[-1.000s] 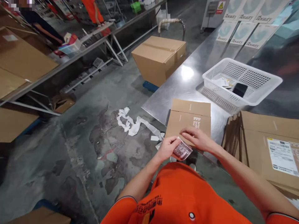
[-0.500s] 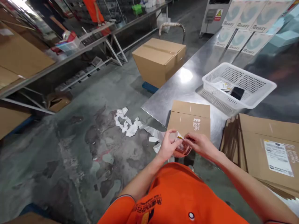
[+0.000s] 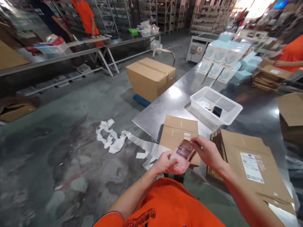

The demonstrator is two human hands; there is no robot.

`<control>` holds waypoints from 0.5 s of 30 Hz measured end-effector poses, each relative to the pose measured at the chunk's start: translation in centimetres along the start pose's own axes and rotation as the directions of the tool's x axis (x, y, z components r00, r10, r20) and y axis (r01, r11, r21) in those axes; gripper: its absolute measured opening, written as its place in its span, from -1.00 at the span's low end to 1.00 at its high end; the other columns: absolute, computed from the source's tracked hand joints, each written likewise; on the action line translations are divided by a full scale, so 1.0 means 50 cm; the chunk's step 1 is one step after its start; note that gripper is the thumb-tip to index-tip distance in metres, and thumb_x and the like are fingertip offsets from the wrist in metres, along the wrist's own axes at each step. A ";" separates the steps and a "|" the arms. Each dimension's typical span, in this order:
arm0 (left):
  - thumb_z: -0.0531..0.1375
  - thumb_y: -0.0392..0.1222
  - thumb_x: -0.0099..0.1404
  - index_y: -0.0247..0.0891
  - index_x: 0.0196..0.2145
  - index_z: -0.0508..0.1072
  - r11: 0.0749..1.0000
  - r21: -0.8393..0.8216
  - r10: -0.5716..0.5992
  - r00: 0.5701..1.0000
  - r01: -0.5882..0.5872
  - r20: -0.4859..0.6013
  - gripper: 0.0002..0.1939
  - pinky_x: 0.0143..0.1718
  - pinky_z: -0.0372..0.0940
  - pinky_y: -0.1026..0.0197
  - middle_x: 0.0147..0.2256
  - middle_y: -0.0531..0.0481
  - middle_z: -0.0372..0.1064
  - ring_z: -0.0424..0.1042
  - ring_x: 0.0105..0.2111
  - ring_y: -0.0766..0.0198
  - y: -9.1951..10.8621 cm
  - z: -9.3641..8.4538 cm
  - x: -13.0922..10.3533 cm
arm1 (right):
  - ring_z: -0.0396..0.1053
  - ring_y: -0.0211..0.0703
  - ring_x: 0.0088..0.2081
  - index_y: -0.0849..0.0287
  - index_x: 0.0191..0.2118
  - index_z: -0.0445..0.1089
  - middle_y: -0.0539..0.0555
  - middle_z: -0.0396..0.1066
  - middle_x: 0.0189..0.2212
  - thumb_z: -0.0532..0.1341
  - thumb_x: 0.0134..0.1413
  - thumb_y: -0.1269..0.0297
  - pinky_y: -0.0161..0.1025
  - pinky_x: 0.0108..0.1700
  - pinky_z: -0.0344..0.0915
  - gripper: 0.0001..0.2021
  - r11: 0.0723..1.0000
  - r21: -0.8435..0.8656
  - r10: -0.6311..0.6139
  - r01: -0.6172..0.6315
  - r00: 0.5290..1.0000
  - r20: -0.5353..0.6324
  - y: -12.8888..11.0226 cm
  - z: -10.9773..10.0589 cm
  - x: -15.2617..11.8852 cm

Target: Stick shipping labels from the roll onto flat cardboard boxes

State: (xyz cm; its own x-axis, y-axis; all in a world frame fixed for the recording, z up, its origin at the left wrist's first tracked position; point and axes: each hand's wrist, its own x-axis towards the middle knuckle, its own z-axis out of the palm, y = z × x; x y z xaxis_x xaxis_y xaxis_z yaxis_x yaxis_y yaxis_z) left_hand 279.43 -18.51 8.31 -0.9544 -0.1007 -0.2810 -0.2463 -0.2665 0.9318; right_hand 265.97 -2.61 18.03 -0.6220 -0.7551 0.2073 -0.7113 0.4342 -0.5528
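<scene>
Both hands are on a pink-red printed piece [image 3: 183, 155], limp or curved, with dense dark lettering; whether it is a packet or a roll of labels I cannot tell. My left hand [image 3: 165, 163] grips its lower left side, thumb on top. At the upper right corner, the fingers of my right hand [image 3: 206, 150] are pinched on its edge. Just behind it lies a brown cardboard box [image 3: 178, 127] with white print, at the corner of the metal table [image 3: 151, 117]. The piece covers the box's front part.
A white basket [image 3: 230, 118] holding a phone and papers stands behind the box. Flattened cartons [image 3: 267, 157] are stacked at the right. White paper strip [image 3: 117, 145] trails across the floor. A large carton [image 3: 151, 77] rests on a trolley. Co-workers stand farther off.
My view has tilted up and turned right. The printed piece now faces up more openly, showing more of its surface, and my right hand has moved toward its upper right corner.
</scene>
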 end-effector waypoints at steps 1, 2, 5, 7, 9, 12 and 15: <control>0.38 0.03 -0.10 -0.36 -0.35 0.51 0.999 -0.017 -0.032 0.997 0.034 0.065 -0.57 -0.40 0.17 0.30 -0.45 0.02 0.42 0.30 -0.45 0.31 -0.008 -0.004 -0.004 | 0.35 -0.14 -0.41 0.08 -0.35 0.37 0.07 0.43 -0.45 0.07 0.23 0.09 -0.22 -0.35 0.24 -0.75 0.999 0.003 0.034 -0.034 0.998 -0.044 0.007 -0.027 0.010; 0.40 0.00 -0.13 -0.37 -0.32 0.52 0.997 -0.026 -0.071 0.991 0.074 0.110 -0.55 -0.39 0.19 0.29 -0.42 0.00 0.45 0.32 -0.43 0.29 -0.014 -0.007 -0.007 | 0.34 -0.13 -0.41 0.09 -0.35 0.38 0.06 0.43 -0.45 0.10 0.21 0.07 -0.22 -0.34 0.24 -0.76 0.998 0.013 0.070 -0.069 0.994 -0.089 0.018 -0.054 0.021; 0.40 -0.04 -0.14 -0.38 -0.37 0.54 0.985 -0.043 -0.158 0.978 0.165 0.133 -0.60 -0.44 0.19 0.28 -0.48 0.02 0.43 0.31 -0.48 0.30 -0.024 -0.016 -0.010 | 0.31 -0.15 -0.43 0.09 -0.38 0.40 0.02 0.40 -0.47 0.19 0.12 0.02 -0.22 -0.34 0.23 -0.75 0.981 0.086 0.189 -0.173 0.951 -0.244 0.071 -0.126 0.062; 0.40 0.00 -0.13 -0.38 -0.45 0.52 0.983 -0.079 -0.160 0.983 0.167 0.085 -0.63 -0.48 0.17 0.29 -0.56 0.06 0.36 0.27 -0.53 0.32 -0.024 -0.020 -0.004 | 0.26 -0.19 -0.47 0.09 -0.40 0.40 -0.01 0.35 -0.51 0.25 0.05 0.00 -0.23 -0.38 0.21 -0.75 0.949 0.227 0.292 -0.221 0.888 -0.355 0.119 -0.158 0.095; 0.41 0.02 -0.13 -0.37 -0.49 0.51 0.982 -0.123 -0.140 0.990 0.141 0.016 -0.62 -0.49 0.18 0.30 -0.59 0.08 0.33 0.26 -0.54 0.34 -0.023 -0.024 0.005 | 0.22 -0.23 -0.50 0.09 -0.40 0.38 -0.03 0.30 -0.53 0.32 -0.04 0.01 -0.24 -0.43 0.20 -0.74 0.858 0.474 0.411 -0.196 0.815 -0.408 0.171 -0.176 0.134; 0.42 0.07 -0.14 -0.36 -0.43 0.53 0.970 -0.203 -0.158 0.983 0.136 -0.097 -0.56 -0.48 0.24 0.28 -0.55 0.04 0.39 0.32 -0.53 0.30 -0.025 -0.028 0.018 | 0.22 -0.26 -0.51 0.09 -0.40 0.32 -0.03 0.28 -0.50 0.38 -0.17 0.01 -0.27 -0.48 0.21 -0.67 0.677 0.724 0.515 -0.129 0.786 -0.342 0.244 -0.179 0.204; 0.43 0.10 -0.15 -0.34 -0.36 0.54 0.952 -0.286 -0.175 0.965 0.113 -0.198 -0.51 -0.41 0.33 0.20 -0.46 -0.02 0.47 0.40 -0.46 0.23 -0.028 -0.029 0.028 | 0.20 -0.30 -0.55 0.08 -0.43 0.21 -0.08 0.24 -0.53 0.39 -0.32 -0.04 -0.30 -0.54 0.18 -0.57 0.643 0.752 0.499 -0.142 0.823 -0.271 0.304 -0.160 0.278</control>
State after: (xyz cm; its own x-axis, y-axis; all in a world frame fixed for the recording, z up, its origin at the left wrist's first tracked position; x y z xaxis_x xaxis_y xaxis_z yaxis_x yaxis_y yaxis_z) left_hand 278.67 -19.66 6.26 -0.8441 -0.2406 -0.4792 -0.2944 -0.5390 0.7892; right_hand 243.90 -2.56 18.94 -0.9559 -0.2710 0.1136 -0.1227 0.0169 -0.9923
